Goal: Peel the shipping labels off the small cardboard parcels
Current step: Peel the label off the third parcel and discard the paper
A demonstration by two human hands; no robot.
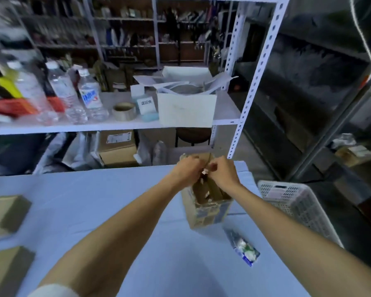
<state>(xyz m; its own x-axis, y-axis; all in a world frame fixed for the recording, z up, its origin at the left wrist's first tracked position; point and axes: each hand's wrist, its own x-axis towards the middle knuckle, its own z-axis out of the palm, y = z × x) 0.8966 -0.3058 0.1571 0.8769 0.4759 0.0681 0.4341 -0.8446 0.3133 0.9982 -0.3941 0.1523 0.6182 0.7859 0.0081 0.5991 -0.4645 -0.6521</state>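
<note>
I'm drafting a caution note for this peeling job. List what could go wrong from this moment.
1. The label scrap pinched by the right hand looks small, so it may tear off and leave paper stuck on the parcel.
2. The left hand grips only the upper end of the parcel, near the far edge of the table; a hard pull could tip it or send it off.
</note>
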